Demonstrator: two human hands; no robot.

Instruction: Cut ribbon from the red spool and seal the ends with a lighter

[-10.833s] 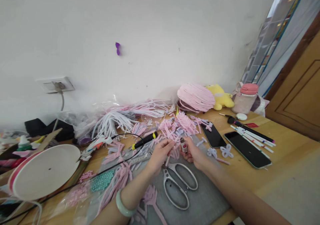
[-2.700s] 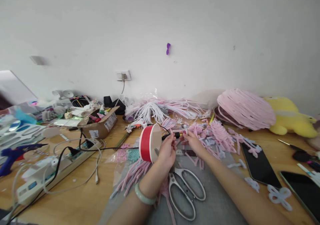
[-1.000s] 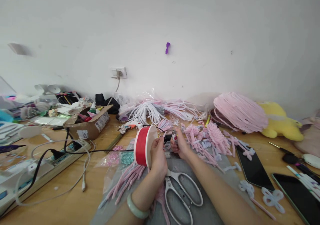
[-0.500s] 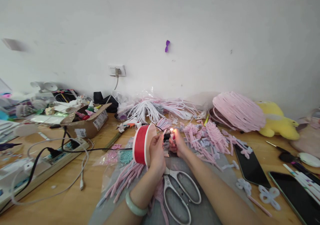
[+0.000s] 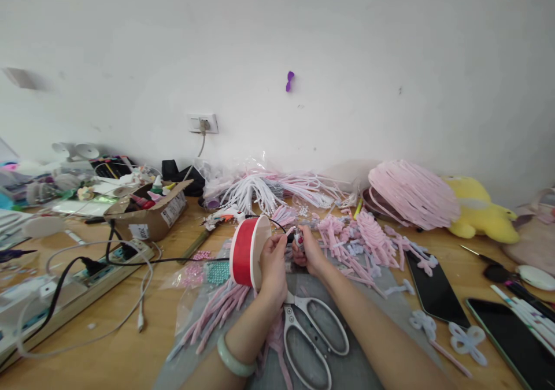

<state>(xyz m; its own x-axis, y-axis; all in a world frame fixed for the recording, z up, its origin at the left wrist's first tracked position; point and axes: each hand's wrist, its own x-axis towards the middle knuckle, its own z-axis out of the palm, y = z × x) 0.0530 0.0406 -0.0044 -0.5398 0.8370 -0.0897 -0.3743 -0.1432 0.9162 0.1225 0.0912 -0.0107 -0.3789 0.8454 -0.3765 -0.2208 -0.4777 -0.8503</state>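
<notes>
My left hand (image 5: 273, 257) is closed in a pinch at the end of the ribbon. A spool of red ribbon (image 5: 243, 251) with a pale rim rests against its fingers and palm. Just to the right, my right hand (image 5: 307, 250) is wrapped round a small lighter (image 5: 299, 237), which shows no flame. Both hands are close together, with a narrow gap between them. Below them, large scissors with white handles (image 5: 307, 338) lie on the grey mat (image 5: 359, 355), blades partly hidden by my left hand. Pink pipe cleaners (image 5: 221, 312) lie beside my left forearm.
Left are a power strip (image 5: 108, 280) with cables and an open cardboard box (image 5: 147, 208). Bead bags (image 5: 218, 272) and a glue gun (image 5: 229, 215) lie nearer. Pink fuzzy pieces (image 5: 375, 237), two phones (image 5: 436, 289) and a yellow plush toy (image 5: 477, 211) are to the right.
The lighter's flame, lit half a second ago, is out. The lighter has tilted slightly in my right hand. Both hands stay in nearly the same place.
</notes>
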